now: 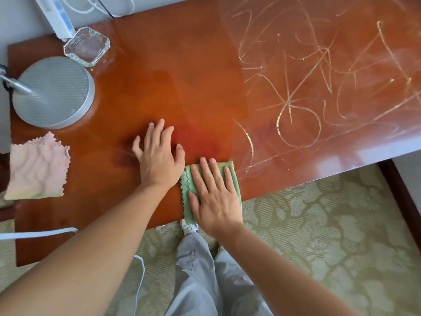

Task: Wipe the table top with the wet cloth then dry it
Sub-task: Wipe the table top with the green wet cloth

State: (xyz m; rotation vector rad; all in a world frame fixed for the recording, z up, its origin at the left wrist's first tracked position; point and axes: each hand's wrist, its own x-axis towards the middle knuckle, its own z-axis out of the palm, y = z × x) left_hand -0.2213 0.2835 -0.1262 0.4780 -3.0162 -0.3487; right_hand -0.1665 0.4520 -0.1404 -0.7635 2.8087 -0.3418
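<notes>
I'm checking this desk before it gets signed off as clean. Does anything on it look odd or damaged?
Yes. Pale scribbled lines loop and cross over the right part of the table top, like scratches or marks; which, I cannot tell. The left part shows none. The right hand presses the green cloth just beside them.

Round grey lamp base stood at the far left w/ a clear glass ashtray just behind it. White cable ran across the near left edge. Green-patterned carpet lay below.
</notes>
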